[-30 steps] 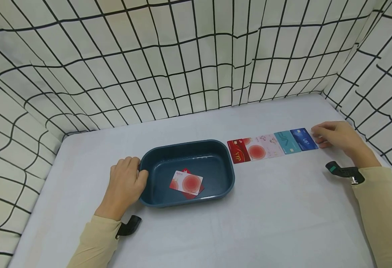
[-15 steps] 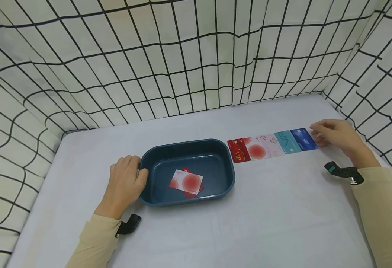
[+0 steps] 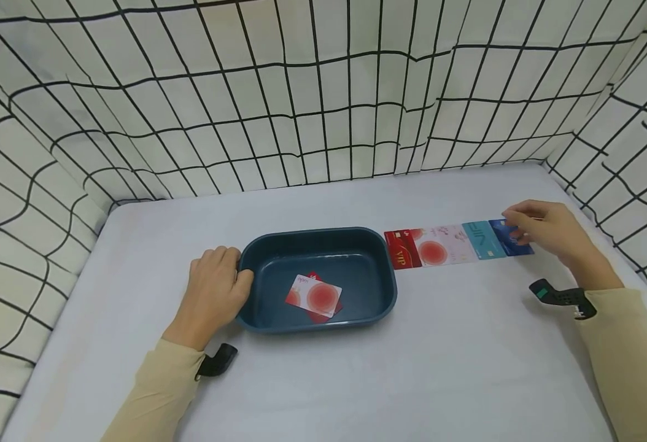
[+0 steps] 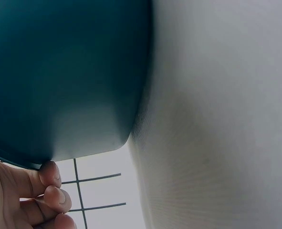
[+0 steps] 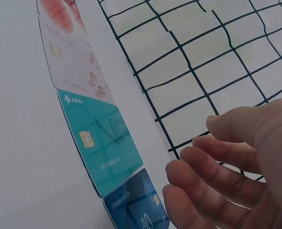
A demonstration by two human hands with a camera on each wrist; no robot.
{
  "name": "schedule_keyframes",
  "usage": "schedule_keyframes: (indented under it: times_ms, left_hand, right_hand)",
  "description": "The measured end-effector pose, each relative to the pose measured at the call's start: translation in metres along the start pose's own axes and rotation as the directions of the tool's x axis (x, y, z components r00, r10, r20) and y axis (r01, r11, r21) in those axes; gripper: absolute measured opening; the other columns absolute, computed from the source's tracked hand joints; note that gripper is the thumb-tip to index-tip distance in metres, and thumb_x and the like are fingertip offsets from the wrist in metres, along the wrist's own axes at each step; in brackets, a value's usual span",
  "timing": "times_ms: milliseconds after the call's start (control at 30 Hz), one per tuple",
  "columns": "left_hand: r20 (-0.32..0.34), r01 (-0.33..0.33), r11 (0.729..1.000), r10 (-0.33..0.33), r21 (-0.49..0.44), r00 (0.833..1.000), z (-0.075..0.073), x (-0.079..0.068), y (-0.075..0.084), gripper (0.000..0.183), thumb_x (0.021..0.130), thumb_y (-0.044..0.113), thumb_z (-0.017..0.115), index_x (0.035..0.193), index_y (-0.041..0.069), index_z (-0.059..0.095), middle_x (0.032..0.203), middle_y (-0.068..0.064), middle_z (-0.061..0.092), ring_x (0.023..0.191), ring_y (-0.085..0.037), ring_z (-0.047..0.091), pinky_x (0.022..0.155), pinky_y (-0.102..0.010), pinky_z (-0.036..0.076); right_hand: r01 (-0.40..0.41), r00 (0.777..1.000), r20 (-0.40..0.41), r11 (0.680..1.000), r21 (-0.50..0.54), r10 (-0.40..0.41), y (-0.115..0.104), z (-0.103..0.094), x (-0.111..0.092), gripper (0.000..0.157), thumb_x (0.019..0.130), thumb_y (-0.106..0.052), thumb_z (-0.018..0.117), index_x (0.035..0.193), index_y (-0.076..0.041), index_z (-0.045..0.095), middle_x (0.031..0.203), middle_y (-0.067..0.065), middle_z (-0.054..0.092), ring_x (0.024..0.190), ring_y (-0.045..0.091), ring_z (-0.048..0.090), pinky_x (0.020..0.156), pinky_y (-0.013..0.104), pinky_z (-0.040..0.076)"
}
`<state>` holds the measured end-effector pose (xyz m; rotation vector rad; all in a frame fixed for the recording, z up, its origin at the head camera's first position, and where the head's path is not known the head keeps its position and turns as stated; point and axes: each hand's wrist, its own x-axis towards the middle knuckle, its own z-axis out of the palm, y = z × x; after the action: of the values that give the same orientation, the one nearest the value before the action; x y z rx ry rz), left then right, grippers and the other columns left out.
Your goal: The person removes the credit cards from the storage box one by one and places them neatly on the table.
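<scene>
My left hand (image 3: pixel 215 291) grips the left end of a dark teal plastic basin (image 3: pixel 362 276), its fingertips (image 4: pixel 57 198) curled under the rim in the left wrist view. Inside the basin a white-and-red card (image 3: pixel 321 298) lies across a red card (image 3: pixel 319 318). To the right, a row of cards lies flat: red VIP card (image 3: pixel 403 249), pale pink card (image 3: pixel 445 245), teal card (image 3: pixel 484 239) and blue card (image 3: pixel 515 249). Above the blue card is my right hand (image 3: pixel 550 230), which partly covers it. The right wrist view shows its fingers (image 5: pixel 193 167) loosely bent, holding nothing, beside the blue card.
A white cloth (image 3: pixel 412 368) covers the table. White walls with a black grid pattern (image 3: pixel 323 116) rise behind the table and along both sides. A black wrist camera (image 3: pixel 561 298) sits by the right sleeve, another black camera (image 3: pixel 217 360) by the left.
My right hand has moved left from beside the blue card to above it. The head view has shifted slightly. My left hand keeps its grip on the basin.
</scene>
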<state>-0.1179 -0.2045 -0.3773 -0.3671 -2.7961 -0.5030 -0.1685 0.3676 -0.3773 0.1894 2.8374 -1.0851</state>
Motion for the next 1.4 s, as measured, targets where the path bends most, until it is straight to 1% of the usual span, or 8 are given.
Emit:
schedule_keyframes:
  times_ms: [133, 300, 467, 633, 933, 1133, 1300, 1400]
  left_hand:
    - [-0.002, -0.003, 1.0, 0.003, -0.004, 1.0, 0.0, 0.0, 0.0, 0.015, 0.089, 0.016, 0.046, 0.078, 0.007, 0.05, 0.072, -0.007, 0.045, 0.071, -0.026, 0.04, 0.07, -0.037, 0.025]
    - [-0.006, -0.005, 1.0, 0.005, 0.002, 1.0, 0.0, 0.0, -0.001, 0.015, 0.089, 0.015, 0.046, 0.077, 0.007, 0.049, 0.072, -0.007, 0.044, 0.069, -0.026, 0.039, 0.07, -0.037, 0.024]
    - [-0.007, -0.007, 1.0, 0.007, 0.004, 1.0, 0.0, 0.0, -0.002, 0.015, 0.089, 0.016, 0.046, 0.076, 0.007, 0.048, 0.071, -0.007, 0.044, 0.069, -0.026, 0.039, 0.07, -0.037, 0.025]
    - [0.005, -0.003, 1.0, 0.003, 0.006, 1.0, 0.0, 0.001, -0.002, 0.016, 0.089, 0.017, 0.045, 0.078, 0.006, 0.05, 0.072, -0.008, 0.045, 0.07, -0.027, 0.041, 0.07, -0.037, 0.025]
    - [-0.005, -0.008, 1.0, 0.008, 0.002, 1.0, -0.002, 0.001, -0.002, 0.016, 0.088, 0.016, 0.045, 0.078, 0.005, 0.051, 0.072, -0.009, 0.047, 0.07, -0.028, 0.042, 0.07, -0.038, 0.026]
    - [-0.004, -0.012, 1.0, 0.012, 0.005, 1.0, -0.003, 0.0, -0.001, 0.016, 0.088, 0.016, 0.046, 0.079, 0.004, 0.052, 0.073, -0.009, 0.048, 0.072, -0.028, 0.043, 0.071, -0.038, 0.027]
    - [-0.011, -0.014, 1.0, 0.014, 0.005, 1.0, -0.003, 0.0, -0.003, 0.016, 0.088, 0.016, 0.046, 0.079, 0.004, 0.053, 0.073, -0.01, 0.048, 0.071, -0.029, 0.043, 0.07, -0.039, 0.029]
    - [-0.011, -0.014, 1.0, 0.014, 0.002, 1.0, -0.002, 0.0, -0.003, 0.017, 0.088, 0.016, 0.046, 0.08, 0.003, 0.054, 0.074, -0.01, 0.049, 0.072, -0.029, 0.044, 0.071, -0.04, 0.03]
  right_hand:
    - [0.01, 1.0, 0.019, 1.0, -0.026, -0.01, -0.01, 0.002, -0.001, 0.06, 0.103, -0.055, 0.049, 0.138, -0.006, 0.059, 0.134, 0.023, 0.064, 0.084, 0.0, 0.065, 0.072, 0.019, 0.054]
    - [0.02, 0.999, 0.044, 0.999, -0.027, -0.019, -0.019, 0.005, -0.002, 0.061, 0.102, -0.056, 0.05, 0.139, -0.009, 0.059, 0.136, 0.021, 0.064, 0.084, -0.001, 0.066, 0.074, 0.021, 0.055]
    - [0.05, 0.998, 0.043, 0.998, -0.027, -0.049, -0.029, 0.01, -0.005, 0.057, 0.101, -0.055, 0.053, 0.135, -0.01, 0.061, 0.13, 0.02, 0.068, 0.083, 0.002, 0.067, 0.074, 0.021, 0.056]
    - [0.074, 0.996, 0.051, 0.997, -0.038, -0.072, -0.041, 0.016, -0.012, 0.053, 0.102, -0.053, 0.055, 0.133, -0.01, 0.063, 0.121, 0.018, 0.071, 0.082, 0.01, 0.067, 0.073, 0.024, 0.055]
    - [0.145, 0.988, 0.073, 0.986, -0.079, -0.139, -0.069, 0.03, -0.018, 0.048, 0.101, -0.051, 0.058, 0.129, -0.014, 0.067, 0.125, 0.013, 0.07, 0.085, 0.01, 0.067, 0.075, 0.02, 0.052]
    - [0.22, 0.973, 0.102, 0.967, -0.128, -0.208, -0.085, 0.037, -0.021, 0.04, 0.101, -0.044, 0.061, 0.127, -0.016, 0.069, 0.117, 0.01, 0.071, 0.098, 0.022, 0.064, 0.075, 0.02, 0.052]
    - [0.291, 0.952, 0.142, 0.943, -0.162, -0.27, -0.101, 0.043, -0.023, 0.03, 0.1, -0.034, 0.066, 0.124, -0.016, 0.071, 0.111, 0.008, 0.073, 0.091, 0.021, 0.066, 0.073, 0.022, 0.052]
    - [0.356, 0.929, 0.17, 0.918, -0.176, -0.328, -0.112, 0.045, -0.025, 0.028, 0.099, -0.031, 0.068, 0.122, -0.015, 0.072, 0.108, 0.007, 0.074, 0.087, 0.019, 0.067, 0.069, 0.021, 0.053]
